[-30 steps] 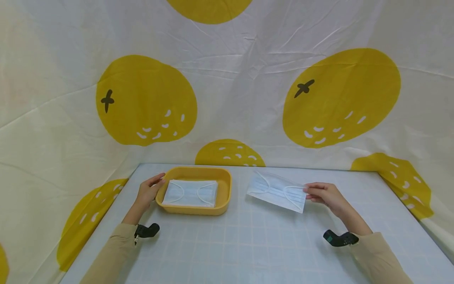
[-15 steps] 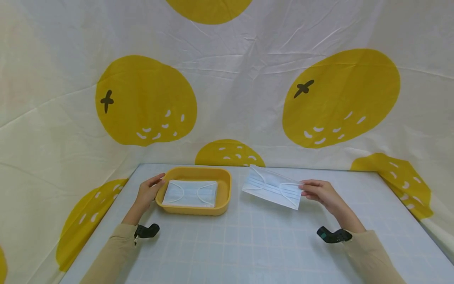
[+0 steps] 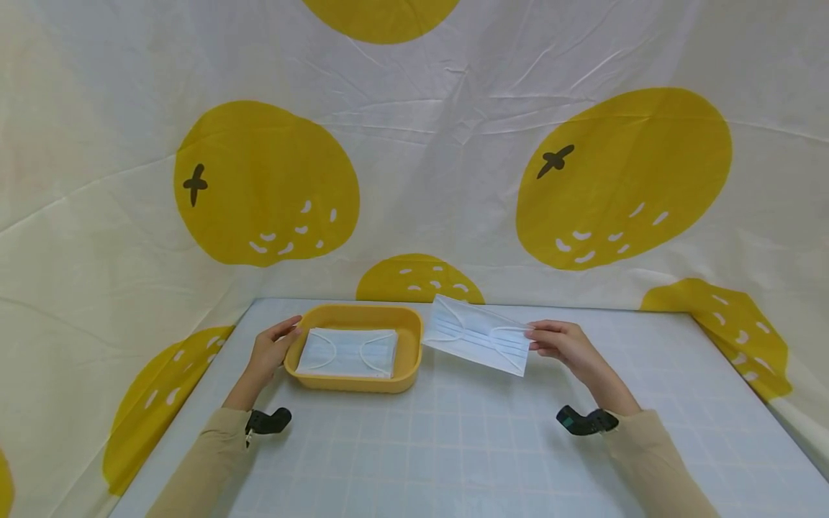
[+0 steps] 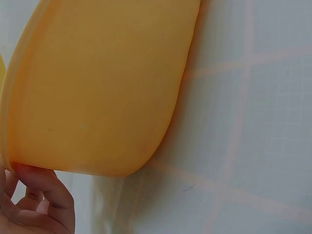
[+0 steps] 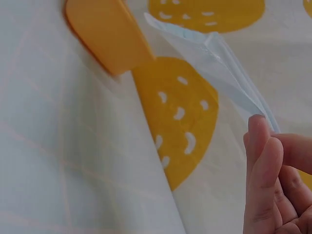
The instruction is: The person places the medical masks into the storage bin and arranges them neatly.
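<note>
My right hand (image 3: 565, 350) pinches the right end of a light blue pleated face mask (image 3: 478, 336) with white ear loops. The mask is held up in the air, its far end tilted up and its left edge close to the tray's right rim. The right wrist view shows the mask (image 5: 214, 58) edge-on between thumb and fingers. At the left end of a yellow tray (image 3: 350, 385), my left hand (image 3: 265, 352) grips the rim, with fingers (image 4: 53, 192) at the tray's underside corner. Inside the tray lies a flat stack of face masks (image 3: 347, 352).
The table (image 3: 401, 453) wears a pale blue checked cloth. Behind and on both sides hangs a white curtain (image 3: 440, 180) printed with yellow fruit, meeting the table's back edge just behind the tray. A black wrist camera (image 3: 268, 421) sits on each forearm.
My right hand has moved left with the mask, bringing it up to the tray's right side and slightly higher. My left hand and the tray have stayed in place.
</note>
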The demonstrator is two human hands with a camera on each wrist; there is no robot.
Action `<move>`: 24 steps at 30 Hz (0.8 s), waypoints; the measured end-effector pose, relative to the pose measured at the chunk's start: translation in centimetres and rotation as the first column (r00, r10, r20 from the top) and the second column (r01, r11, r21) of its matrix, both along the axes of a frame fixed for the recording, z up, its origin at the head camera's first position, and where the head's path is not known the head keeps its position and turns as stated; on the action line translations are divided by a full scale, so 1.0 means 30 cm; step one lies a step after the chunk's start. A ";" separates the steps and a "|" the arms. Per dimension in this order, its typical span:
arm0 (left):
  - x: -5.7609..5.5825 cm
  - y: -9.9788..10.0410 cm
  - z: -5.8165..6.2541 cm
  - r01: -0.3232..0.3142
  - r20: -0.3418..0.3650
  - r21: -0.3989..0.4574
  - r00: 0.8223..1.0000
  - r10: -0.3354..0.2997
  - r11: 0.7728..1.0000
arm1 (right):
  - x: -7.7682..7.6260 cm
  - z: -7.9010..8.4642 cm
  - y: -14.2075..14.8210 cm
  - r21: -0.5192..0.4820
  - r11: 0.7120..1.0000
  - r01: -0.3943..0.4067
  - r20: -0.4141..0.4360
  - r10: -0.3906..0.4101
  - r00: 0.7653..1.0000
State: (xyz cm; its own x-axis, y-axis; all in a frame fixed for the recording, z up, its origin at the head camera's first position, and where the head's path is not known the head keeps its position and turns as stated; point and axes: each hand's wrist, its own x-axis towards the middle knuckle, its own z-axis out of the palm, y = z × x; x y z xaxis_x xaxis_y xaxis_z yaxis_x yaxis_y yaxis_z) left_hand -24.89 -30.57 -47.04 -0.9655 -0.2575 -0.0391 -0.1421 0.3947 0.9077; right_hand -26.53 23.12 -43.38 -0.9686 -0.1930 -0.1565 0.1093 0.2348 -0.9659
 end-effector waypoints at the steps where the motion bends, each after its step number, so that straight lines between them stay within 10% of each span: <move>1: 0.000 -0.001 0.000 -0.001 -0.002 0.001 1.000 0.001 1.000 | 0.000 0.001 -0.007 -0.006 1.000 -0.010 -0.005 0.010 1.000; 24: -0.007 -0.008 -0.001 -0.016 0.018 0.016 1.000 0.016 1.000 | -0.030 0.001 -0.225 -0.076 0.994 -0.084 0.014 0.086 0.996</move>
